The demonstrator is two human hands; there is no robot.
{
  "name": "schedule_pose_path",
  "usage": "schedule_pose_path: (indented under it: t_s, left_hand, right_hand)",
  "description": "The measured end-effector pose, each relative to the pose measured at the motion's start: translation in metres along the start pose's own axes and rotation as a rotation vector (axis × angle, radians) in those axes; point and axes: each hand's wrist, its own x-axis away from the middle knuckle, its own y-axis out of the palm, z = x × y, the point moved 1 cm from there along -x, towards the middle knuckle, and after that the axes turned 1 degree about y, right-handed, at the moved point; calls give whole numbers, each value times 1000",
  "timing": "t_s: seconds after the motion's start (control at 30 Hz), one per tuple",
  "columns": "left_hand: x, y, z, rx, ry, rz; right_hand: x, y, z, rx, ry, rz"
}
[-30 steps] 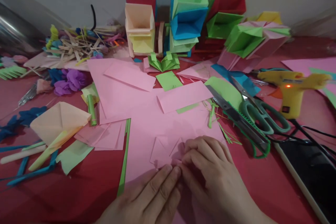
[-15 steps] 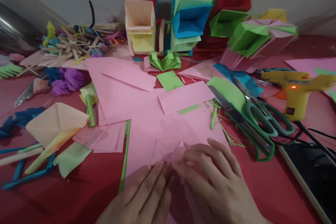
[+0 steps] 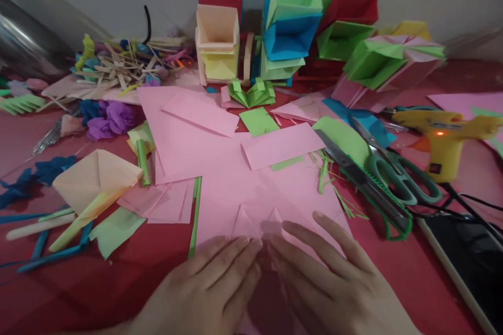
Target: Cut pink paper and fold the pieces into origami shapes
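Observation:
Both my hands lie flat, fingers stretched out, on a small folded pink paper piece at the near middle of the red table. My left hand presses its near left part with fingertips side by side. Beside it, my right hand spreads over the right part, fingertips next to the left ones. The folded piece rests on a large pink sheet. Only its far pointed flaps show; the rest is hidden under my hands.
Green-handled scissors and a yellow glue gun with its light on lie at the right, cords and a dark tablet nearer. Folded paper boxes stand at the back. Sticks, paper flowers and a peach folded piece are at the left.
My fingers were curled and pinching the pink fold; now both hands are flattened on it. The view has shifted a little.

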Motion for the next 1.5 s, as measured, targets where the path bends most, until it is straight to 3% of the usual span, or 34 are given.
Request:
schedule_pose_path:
  t_s: [0.03, 0.13, 0.3, 0.4, 0.5, 0.57, 0.7, 0.8, 0.87, 1.0, 1.1, 1.2, 1.37, 1.5]
  left_hand:
    - [-2, -3, -4, 43, 10, 25]
    - [-6, -8, -16, 218, -12, -69]
    - [-6, -6, -29, 383, -55, -1]
    - [-6, -3, -30, 486, -47, 32]
    - [-10, -7, -26, 684, -89, 161]
    - [-13, -11, -22, 875, -211, 204]
    - [-15, -11, -12, 1214, -664, 41]
    - [-15, -7, -7, 1457, -932, -11]
    - [-15, -5, -6, 1600, -981, -11]
    - [-15, -3, -6, 1735, -934, -49]
    - [-14, 1, -5, 1630, -970, -73]
    - [-13, 3, -5, 1655, -1010, -73]
    - [-15, 3, -6, 1848, -1028, -29]
    - [-17, -2, -7, 1877, -1014, -14]
  right_hand:
    - [-1, 0, 3, -46, -6, 10]
    - [-2, -1, 10, -109, -39, -8]
    - [-3, -5, 8, -121, -126, -28]
    - [-13, -11, 5, -186, -34, 60]
    - [-23, -21, 3, -452, 77, 91]
    - [-25, -25, 2, -623, 158, 59]
    - [-20, -25, 2, -849, 394, -28]
    - [-17, -20, 1, -936, 528, -97]
    - [-18, -16, -1, -934, 608, -156]
    - [-18, -11, -4, -904, 701, -264]
    - [-18, -10, -6, -948, 683, -291]
    - [-18, -10, -7, -961, 584, -225]
    - [-16, -13, -9, -772, 217, 6]
    - [-16, -19, -9, -634, 9, 58]
